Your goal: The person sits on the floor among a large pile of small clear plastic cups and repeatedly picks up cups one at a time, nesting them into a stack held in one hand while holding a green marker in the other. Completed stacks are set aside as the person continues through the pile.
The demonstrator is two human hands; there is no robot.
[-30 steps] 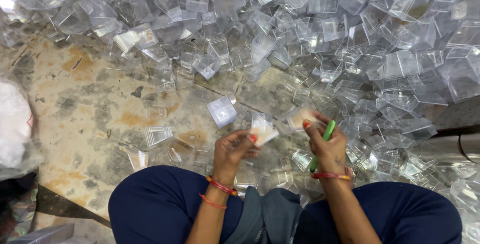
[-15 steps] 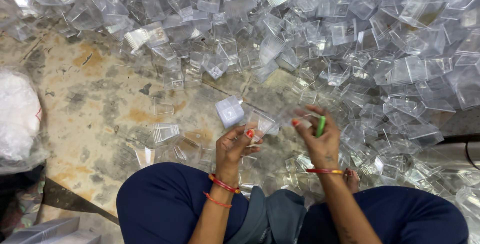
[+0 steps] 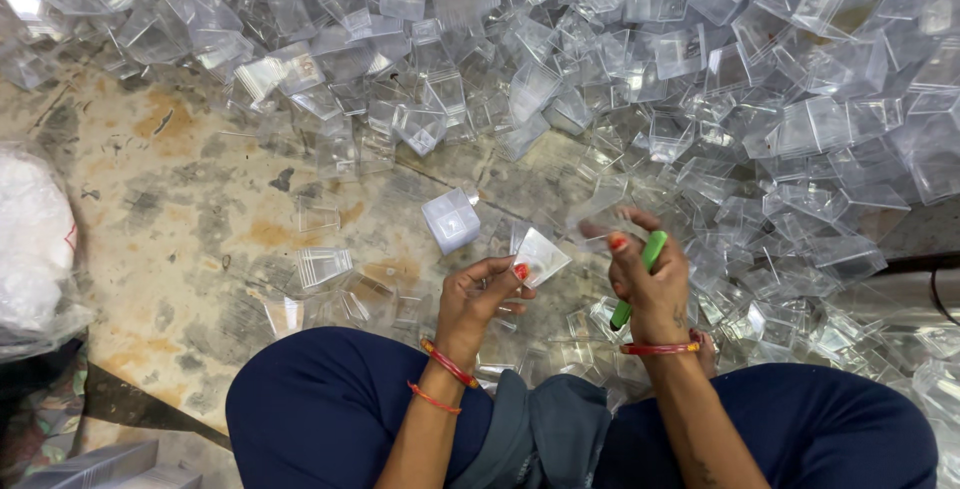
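Now pinching a clear plastic box (image 3: pixel 540 254) in left hand (image 3: pixel 478 299), raised from a second ago.
Gripping green tool (image 3: pixel 640 274) in closed right hand (image 3: pixel 652 284); nearing box from right.

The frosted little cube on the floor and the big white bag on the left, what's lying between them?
In the head view, between the frosted cube and the white bag lies stained floor with a few loose clear boxes.

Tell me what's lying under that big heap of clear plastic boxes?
At the edge of the heap of clear plastic boxes, a stained, worn floor shows, and it seems to run beneath. Deeper in, boxes overlap and glare, so whatever lies under them is covered.
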